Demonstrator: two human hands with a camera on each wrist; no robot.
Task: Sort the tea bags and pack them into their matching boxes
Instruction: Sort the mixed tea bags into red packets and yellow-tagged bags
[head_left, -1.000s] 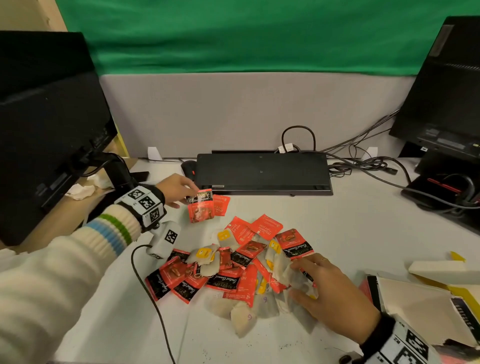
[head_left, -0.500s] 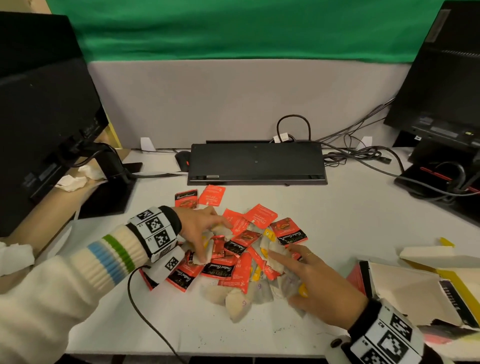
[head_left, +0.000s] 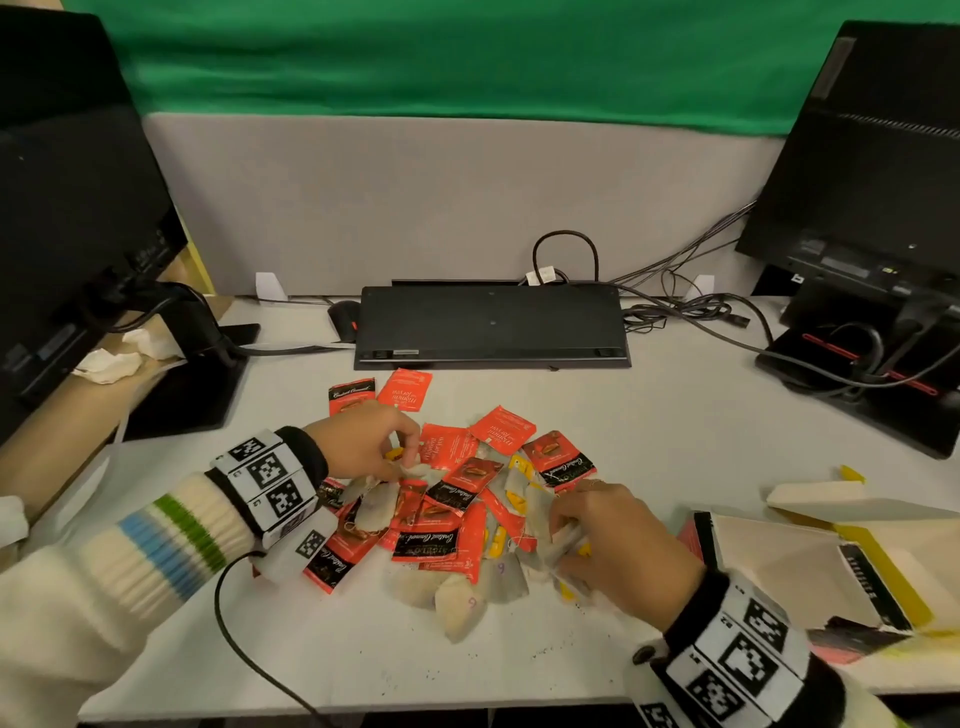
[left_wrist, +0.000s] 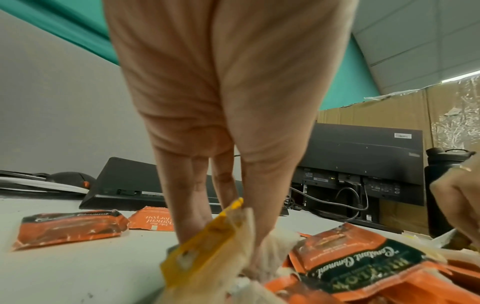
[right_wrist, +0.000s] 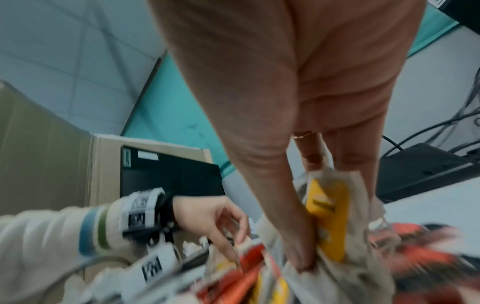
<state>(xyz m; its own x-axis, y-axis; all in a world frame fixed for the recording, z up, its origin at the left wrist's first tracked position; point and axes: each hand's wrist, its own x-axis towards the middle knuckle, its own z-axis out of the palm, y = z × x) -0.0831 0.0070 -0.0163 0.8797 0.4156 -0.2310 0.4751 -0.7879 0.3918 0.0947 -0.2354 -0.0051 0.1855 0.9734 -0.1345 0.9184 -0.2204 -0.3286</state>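
A mixed pile of tea bags lies mid-table: red-orange sachets and pale paper bags with yellow tags. My left hand is at the pile's left edge and pinches a pale, yellow-tagged tea bag between thumb and fingers. At the pile's right side, my right hand grips a bunch of pale bags with a yellow tag. Two red sachets lie apart near the keyboard. An opened tea box with yellow and black sides lies at the right, beside my right wrist.
A black keyboard lies upside down behind the pile, with a mouse to its left. Monitors stand at the far left and far right. Cables trail at the back right. Crumpled tissue sits at the left.
My left hand left a red sachet by the keyboard, came back to the pile and now pinches a pale bag. My right hand's fingers curled in around pale bags.
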